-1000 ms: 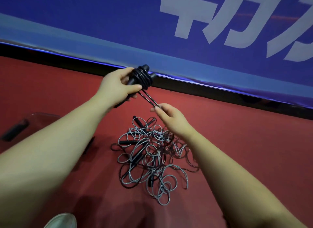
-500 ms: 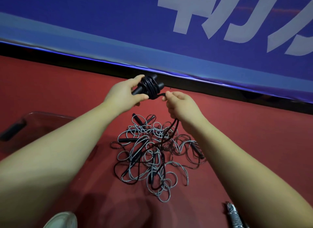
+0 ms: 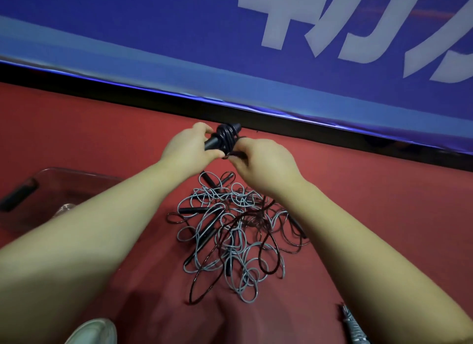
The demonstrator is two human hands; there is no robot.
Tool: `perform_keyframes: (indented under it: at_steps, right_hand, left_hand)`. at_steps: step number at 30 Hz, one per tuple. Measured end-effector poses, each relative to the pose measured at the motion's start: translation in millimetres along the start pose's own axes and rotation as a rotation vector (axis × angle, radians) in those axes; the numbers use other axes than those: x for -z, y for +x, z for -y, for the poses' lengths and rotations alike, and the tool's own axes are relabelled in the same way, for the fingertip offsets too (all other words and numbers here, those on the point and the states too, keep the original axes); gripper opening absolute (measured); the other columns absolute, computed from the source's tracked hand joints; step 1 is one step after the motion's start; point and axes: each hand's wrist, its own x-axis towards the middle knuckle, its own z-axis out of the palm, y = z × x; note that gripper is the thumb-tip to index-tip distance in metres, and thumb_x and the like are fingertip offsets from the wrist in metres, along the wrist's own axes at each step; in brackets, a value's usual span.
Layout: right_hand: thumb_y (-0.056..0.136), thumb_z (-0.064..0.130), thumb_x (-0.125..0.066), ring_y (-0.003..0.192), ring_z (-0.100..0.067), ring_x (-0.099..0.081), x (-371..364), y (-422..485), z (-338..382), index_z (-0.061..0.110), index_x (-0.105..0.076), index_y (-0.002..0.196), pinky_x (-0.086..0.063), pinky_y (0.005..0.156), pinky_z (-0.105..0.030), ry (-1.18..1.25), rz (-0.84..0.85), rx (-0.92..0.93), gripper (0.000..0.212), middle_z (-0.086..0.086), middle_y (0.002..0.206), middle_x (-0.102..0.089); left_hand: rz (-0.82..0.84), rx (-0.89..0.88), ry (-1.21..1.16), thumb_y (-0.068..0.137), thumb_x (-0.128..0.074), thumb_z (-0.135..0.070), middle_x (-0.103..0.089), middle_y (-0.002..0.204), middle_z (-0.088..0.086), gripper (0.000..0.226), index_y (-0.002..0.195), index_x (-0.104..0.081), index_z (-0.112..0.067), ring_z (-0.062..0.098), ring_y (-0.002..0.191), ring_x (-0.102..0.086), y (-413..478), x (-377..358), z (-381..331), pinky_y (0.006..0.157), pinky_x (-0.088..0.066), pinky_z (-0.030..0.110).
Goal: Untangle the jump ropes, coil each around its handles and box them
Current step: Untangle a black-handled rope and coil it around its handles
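My left hand [image 3: 189, 146] grips a pair of black handles [image 3: 213, 142] with dark rope coiled round them [image 3: 227, 136], held above the red floor. Close beside it, my right hand [image 3: 263, 164] pinches the free dark strand [image 3: 236, 154] right at the coil. That strand drops under my right wrist into a tangled heap of grey and dark ropes [image 3: 230, 231] with several black handles lying on the floor below my hands. A clear plastic box [image 3: 51, 190] with a black grip sits at the left, partly behind my left forearm.
A blue banner [image 3: 179, 49] with white lettering stands along the far side over a black base strip. A white shoe toe [image 3: 94, 331] shows at the bottom edge. A striped coiled rope end [image 3: 354, 328] lies at the lower right by my right forearm.
My right hand rose from over the heap to the coil, carrying the dark strand round the handles. It now sits tight against the bundle; my left hand kept its grip.
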Motion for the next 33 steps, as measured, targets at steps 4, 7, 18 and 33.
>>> perform_keyframes:
  at_steps: [4, 7, 18, 33]
  right_hand:
    - [0.096, 0.037, -0.046, 0.097, -0.025, -0.058, 9, 2, -9, 0.023, -0.06, 0.115, -0.034, 0.061, -0.028, -0.206, 0.002, 0.168, 0.028, 0.001, 0.11, -0.059]
    - [0.096, 0.039, -0.047, 0.097, -0.023, -0.057, 10, -4, -16, 0.025, -0.061, 0.116, -0.032, 0.061, -0.027, -0.165, 0.012, 0.202, 0.028, 0.002, 0.11, -0.059]
    - [0.097, 0.041, -0.042, 0.097, -0.023, -0.057, -3, -4, -19, 0.027, -0.059, 0.118, -0.033, 0.057, -0.028, -0.234, -0.04, 0.294, 0.03, 0.003, 0.11, -0.059]
    - [0.083, 0.046, -0.063, 0.082, -0.017, -0.054, 8, 6, -40, 0.022, -0.069, 0.101, -0.038, 0.061, -0.024, -0.142, 0.598, 0.251, 0.031, 0.002, 0.093, -0.066]
  left_hand:
    - [0.11, -0.002, -0.027, 0.078, -0.075, -0.033, -0.065, 0.086, -0.002, 0.039, 0.097, -0.044, -0.019, 0.018, 0.078, -0.062, -3, -4, 0, 0.063, -0.042, 0.03]
    - [0.158, 0.082, -0.35, 0.077, -0.077, -0.017, -0.066, 0.077, 0.002, 0.029, 0.09, -0.052, -0.015, 0.012, 0.06, -0.061, -5, -6, 7, 0.057, -0.041, 0.026]
    - [0.126, -0.015, -0.398, 0.087, -0.066, -0.012, -0.061, 0.072, -0.005, 0.028, 0.114, -0.065, -0.02, 0.005, 0.06, -0.059, -6, -8, 16, 0.055, -0.042, 0.014]
    - [0.674, -0.428, 0.427, 0.084, -0.067, -0.04, -0.046, 0.072, -0.004, 0.037, 0.097, -0.056, -0.008, 0.018, 0.07, -0.045, -29, -28, -17, 0.059, -0.023, 0.03]
